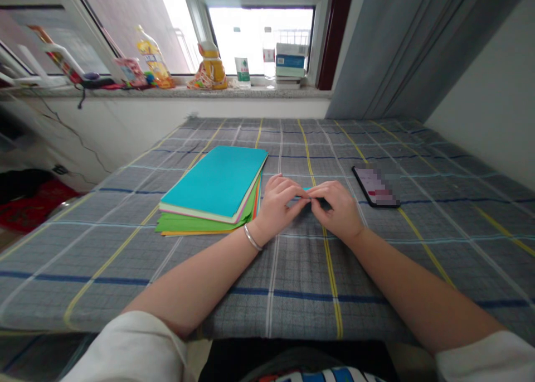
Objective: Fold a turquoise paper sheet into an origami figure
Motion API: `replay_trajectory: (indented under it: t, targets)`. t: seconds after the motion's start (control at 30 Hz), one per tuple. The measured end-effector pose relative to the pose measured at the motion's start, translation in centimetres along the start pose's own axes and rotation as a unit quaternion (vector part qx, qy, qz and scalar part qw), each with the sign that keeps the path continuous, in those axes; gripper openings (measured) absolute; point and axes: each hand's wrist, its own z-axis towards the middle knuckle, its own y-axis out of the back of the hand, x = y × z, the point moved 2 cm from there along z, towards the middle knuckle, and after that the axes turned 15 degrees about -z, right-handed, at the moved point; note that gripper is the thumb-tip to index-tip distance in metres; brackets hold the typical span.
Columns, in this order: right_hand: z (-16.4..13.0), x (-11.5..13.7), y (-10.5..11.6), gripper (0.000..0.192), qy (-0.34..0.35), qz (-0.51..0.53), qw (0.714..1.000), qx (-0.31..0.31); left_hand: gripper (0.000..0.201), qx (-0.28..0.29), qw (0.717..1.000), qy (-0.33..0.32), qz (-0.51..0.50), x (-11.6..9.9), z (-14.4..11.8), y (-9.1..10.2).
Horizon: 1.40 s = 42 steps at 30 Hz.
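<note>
Over the plaid cloth, my left hand (278, 204) and my right hand (337, 208) meet fingertip to fingertip. Both are closed in a pinch on a small piece of blue paper (307, 189). Only a sliver of its blue shows behind the fingers; its shape is hidden. A silver bangle (252, 237) circles my left wrist. Just left of that hand lies a stack of coloured paper (217, 181), turquoise on top, with white, green and orange sheets fanned out beneath.
A phone (374, 187) with a lit screen lies right of my right hand. The plaid cloth (397, 270) covers the surface. Along the windowsill (284, 92) stand an oil bottle (154, 58), a yellow cup (212, 64), a tube (242, 71), a clear bottle (268, 56) and boxes (290, 61).
</note>
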Motion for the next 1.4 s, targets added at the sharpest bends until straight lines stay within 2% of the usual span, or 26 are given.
replay_trajectory:
  t: [0.17, 0.37, 0.5, 0.63, 0.83, 1.17, 1.33, 1.4]
  targets:
    - [0.0, 0.5, -0.2, 0.015, -0.019, -0.006, 1.000, 0.002, 0.014, 0.016, 1.000, -0.008, 0.017, -0.1, 0.0, 0.1]
    - [-0.3, -0.2, -0.4, 0.017, -0.054, -0.023, 0.998, 0.029, 0.017, 0.026, 0.999, 0.026, 0.003, -0.3, 0.4, 0.5]
    - [-0.5, -1.7, -0.2, 0.018, -0.077, -0.024, 0.997, 0.018, 0.014, 0.002, 0.997, 0.058, -0.043, 0.2, 0.8, 1.3]
    - [-0.8, -3.3, -0.3, 0.015, -0.117, -0.014, 0.993, 0.026, 0.009, -0.041, 0.993, 0.073, -0.083, 1.8, 0.9, 2.1]
    - [-1.4, -5.5, -0.5, 0.011, -0.191, 0.015, 0.981, 0.037, 0.010, -0.096, 0.985, 0.122, -0.079, 3.9, 0.7, 3.0]
    - [-1.7, -6.5, -0.4, 0.006, -0.255, 0.046, 0.965, 0.038, 0.015, -0.110, 0.962, 0.195, -0.154, 4.7, 0.4, 2.7]
    - [-1.7, -6.5, -0.4, 0.007, -0.273, 0.021, 0.961, 0.033, 0.015, -0.111, 0.955, 0.198, -0.192, 4.6, 0.2, 2.3]
    - [-1.9, -6.7, -0.5, 0.005, -0.297, 0.042, 0.953, 0.030, 0.014, -0.121, 0.952, 0.196, -0.203, 4.5, 0.2, 2.3]
